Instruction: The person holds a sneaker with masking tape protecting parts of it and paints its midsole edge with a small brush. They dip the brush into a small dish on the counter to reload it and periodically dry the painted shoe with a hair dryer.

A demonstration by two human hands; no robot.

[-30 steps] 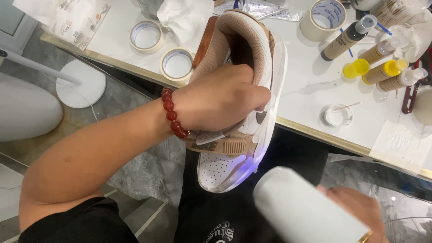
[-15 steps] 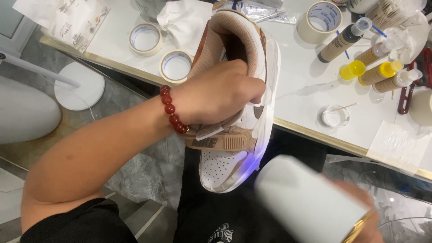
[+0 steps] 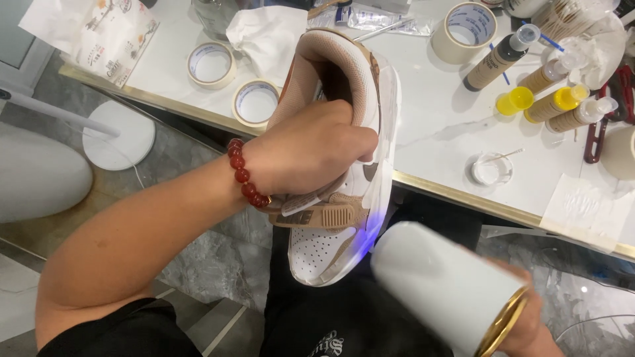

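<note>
Left hand grips sneaker, white printed packet top-left

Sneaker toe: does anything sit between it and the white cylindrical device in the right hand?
Nothing visible does. The white cylindrical device, held by the right hand, points straight at the sneaker, which the left hand grips; blue light falls on its edge.

- A small workshop for cleaning or repairing shoes, by the look of the bench.
- A white worktable with a gold edge stands on a grey stone floor.
- Rolls of tape lie on it.
- Squeeze bottles and a dark bottle stand together.
- A sneaker is being worked on.
</note>
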